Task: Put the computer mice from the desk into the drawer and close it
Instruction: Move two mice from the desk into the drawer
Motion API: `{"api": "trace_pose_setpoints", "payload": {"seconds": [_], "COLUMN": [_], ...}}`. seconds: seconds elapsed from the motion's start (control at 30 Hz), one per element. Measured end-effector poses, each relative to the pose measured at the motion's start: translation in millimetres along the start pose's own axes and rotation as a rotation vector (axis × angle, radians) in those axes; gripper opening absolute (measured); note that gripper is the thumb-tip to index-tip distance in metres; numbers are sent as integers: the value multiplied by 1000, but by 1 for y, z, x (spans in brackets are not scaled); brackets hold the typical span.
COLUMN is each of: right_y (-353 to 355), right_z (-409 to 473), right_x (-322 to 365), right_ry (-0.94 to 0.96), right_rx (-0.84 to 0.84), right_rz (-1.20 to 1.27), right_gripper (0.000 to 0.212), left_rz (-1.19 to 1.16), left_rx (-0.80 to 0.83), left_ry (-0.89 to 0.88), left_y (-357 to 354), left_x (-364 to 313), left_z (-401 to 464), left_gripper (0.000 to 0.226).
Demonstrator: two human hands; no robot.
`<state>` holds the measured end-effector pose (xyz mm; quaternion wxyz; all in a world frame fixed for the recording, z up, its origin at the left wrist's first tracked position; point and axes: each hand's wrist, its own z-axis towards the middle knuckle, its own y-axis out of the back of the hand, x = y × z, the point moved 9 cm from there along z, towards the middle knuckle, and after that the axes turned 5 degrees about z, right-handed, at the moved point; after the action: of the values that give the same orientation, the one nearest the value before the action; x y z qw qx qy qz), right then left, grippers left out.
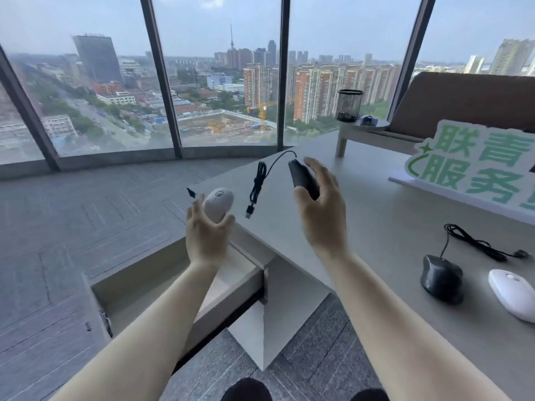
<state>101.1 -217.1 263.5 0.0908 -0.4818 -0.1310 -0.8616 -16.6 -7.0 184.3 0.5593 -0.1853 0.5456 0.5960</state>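
My left hand (207, 233) grips a white round mouse (218, 202) near the desk's left corner, above the open drawer (179, 290). My right hand (321, 206) holds a black wired mouse (301, 176) lifted over the desk (376, 227); its bundled cable (257, 183) dangles to a USB plug. A dark grey wired mouse (441, 279) and a white flat mouse (514, 293) lie on the desk at the right. The drawer's inside is mostly hidden by my left forearm.
A green and white sign (474, 166) stands at the back right of the desk. A mesh pen cup (348, 105) sits on a small raised shelf (362, 128). Floor-to-ceiling windows lie ahead, carpet below.
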Motion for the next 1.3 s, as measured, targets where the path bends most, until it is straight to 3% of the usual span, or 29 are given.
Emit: {"api": "trace_pose_setpoints", "payload": {"seconds": [0.17,0.33,0.57,0.93,1.1,1.2,1.3], "right_y": [-80,-163,-241,-301,-299,-289,-262], "right_z": [-26,-58,-83,-125,-132,-113,-85], "right_x": [17,-34,-155,-264,-274,-249,-203], "right_ry": [-65,-206,-404,-557,-586,-485,-377], "right_rx": [150,374,585,1010,1032,918,772], "right_rz": [141,91,-204,-850,-904,-825,-653], "right_gripper": [50,49,53,60,58,49,39], "left_rz": [130,267,329,614,693,646,537], "left_rx": [-114,-24,147,324,372,330,273], "left_ry": [159,405,616,623,609,592,424], "left_y": [78,88,39,-21,-24,-16,-15], "left_x": [84,184,262,308,314,299,248], "left_z": [11,13,12,12,8,14,28], "left_gripper": [66,67,68,65,53,53,51]}}
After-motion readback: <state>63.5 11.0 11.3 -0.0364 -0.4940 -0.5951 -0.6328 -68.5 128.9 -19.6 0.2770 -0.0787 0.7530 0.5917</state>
